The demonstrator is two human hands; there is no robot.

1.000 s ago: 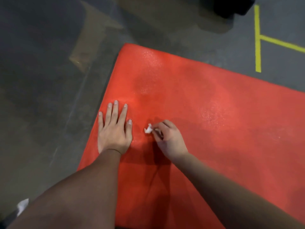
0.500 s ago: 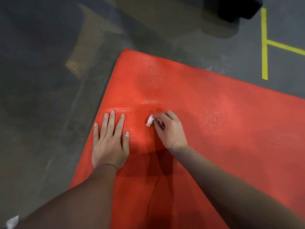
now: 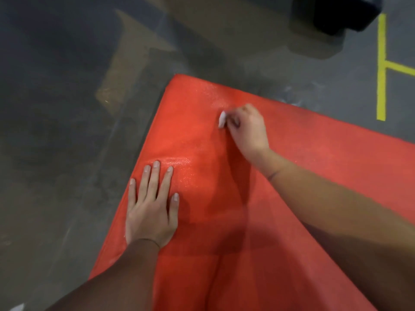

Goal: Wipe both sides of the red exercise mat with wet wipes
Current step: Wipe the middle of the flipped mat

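The red mat (image 3: pixel 314 176) lies flat on the grey floor (image 3: pixel 56 131) and fills the lower right of the frame, with one corner pointing toward the upper middle. Its top face shows a fine, grainy sheen, brightest in a patch just above the left fingertips and near the far corner.

The left hand (image 3: pixel 151 209) rests palm-down on the mat close to its left edge, in the lower middle of the frame. Its grip is fully open: four fingers straight and slightly spread, thumb out to the right, holding nothing, the palm flat against the mat.

The right hand (image 3: pixel 248 129) reaches further up, toward the mat's far corner, in the upper middle of the frame. Its grip is narrow and closed, the fingers curled in and pinching a small white wipe (image 3: pixel 221 119) that sticks out at the left side of the hand. The wipe is bunched small and sits down against the mat. How much of it is tucked inside the fingers cannot be told.

The two hands are well apart, with bare mat between them.

On the floor at the right edge of the frame a yellow line (image 3: pixel 381 68) runs up and down with a branch going right. A black object (image 3: pixel 341 12) sits in the upper right corner, cut off by the frame. A white scrap (image 3: pixel 16 307) shows at the lower left corner.
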